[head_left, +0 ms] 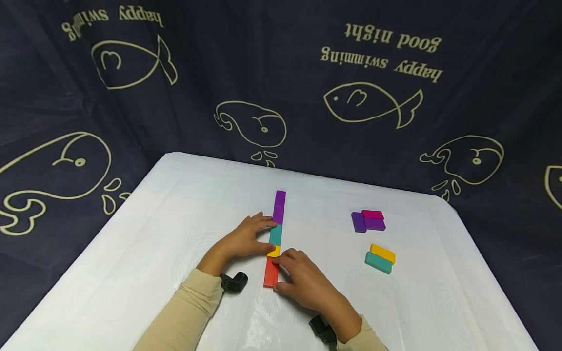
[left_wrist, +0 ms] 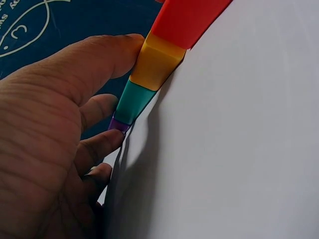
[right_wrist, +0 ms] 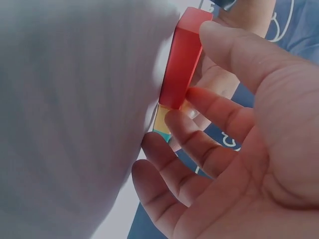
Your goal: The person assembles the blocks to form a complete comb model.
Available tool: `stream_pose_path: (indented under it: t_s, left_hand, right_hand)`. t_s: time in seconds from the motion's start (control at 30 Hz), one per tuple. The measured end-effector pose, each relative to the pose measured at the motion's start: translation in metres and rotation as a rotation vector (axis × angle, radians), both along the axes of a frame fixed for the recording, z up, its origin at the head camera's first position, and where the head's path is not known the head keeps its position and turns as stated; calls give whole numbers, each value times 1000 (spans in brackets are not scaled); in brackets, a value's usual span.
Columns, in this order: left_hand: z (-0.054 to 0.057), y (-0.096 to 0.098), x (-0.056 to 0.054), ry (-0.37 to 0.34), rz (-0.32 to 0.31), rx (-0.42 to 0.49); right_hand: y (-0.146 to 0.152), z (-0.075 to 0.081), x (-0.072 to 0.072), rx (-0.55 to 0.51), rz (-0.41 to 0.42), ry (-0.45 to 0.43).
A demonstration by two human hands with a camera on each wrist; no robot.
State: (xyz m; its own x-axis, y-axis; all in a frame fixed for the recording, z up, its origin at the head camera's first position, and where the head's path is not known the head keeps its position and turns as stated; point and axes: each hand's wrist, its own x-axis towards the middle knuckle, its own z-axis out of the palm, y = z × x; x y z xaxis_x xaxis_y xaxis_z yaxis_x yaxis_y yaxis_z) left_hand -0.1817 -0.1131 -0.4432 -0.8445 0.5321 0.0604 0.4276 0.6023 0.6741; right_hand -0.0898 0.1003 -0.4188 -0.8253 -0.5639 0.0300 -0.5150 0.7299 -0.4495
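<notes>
Row of five blocks, centre of the head view, laid end to end on a white surface (head_left: 145,273) and running toward its far edge: from the top, a far purple block (head_left: 280,198), a second purple block (head_left: 278,214), a teal block (head_left: 275,235), a yellow block (head_left: 274,252) and, lowest, a red block (head_left: 270,274). Left hand (head_left: 246,238), left of the row: thumb and fingers spread wide along one side, thumb at the yellow block, a fingertip near the teal-purple join; placed so, probably, to steady the line and leave its top uncovered. Right hand (head_left: 305,280), lower centre: thumb at the red block's near end, index finger by its far end, a narrow hold spanning its length, which would suit keeping it square with the yellow block; the left wrist view shows a slight step where the two meet. Loose blocks, right of centre, well apart from the row, apparently set there out of the hands' way: upper group, an indigo block (head_left: 358,222), a violet block (head_left: 374,224) and a magenta block (head_left: 372,214); below, a loose yellow block (head_left: 383,253) alongside a loose teal block (head_left: 378,263). Backing, upper frame: dark printed cloth (head_left: 263,53).
</notes>
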Motion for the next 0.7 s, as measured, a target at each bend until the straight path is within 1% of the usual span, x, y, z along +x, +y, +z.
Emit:
stream_pose_path:
  t_s: [0.4,0.6,0.7]
  left_hand:
    - [0,0,0,-6,13,-7]
    - [0,0,0,0,9,-3]
    - [-1,0,0,2,9,-6]
  right_hand:
    - [-2,-2,0,0,2,56]
    - [-1,-2,0,-1,-5,49]
    - [-1,-2,-1,0,-7,24]
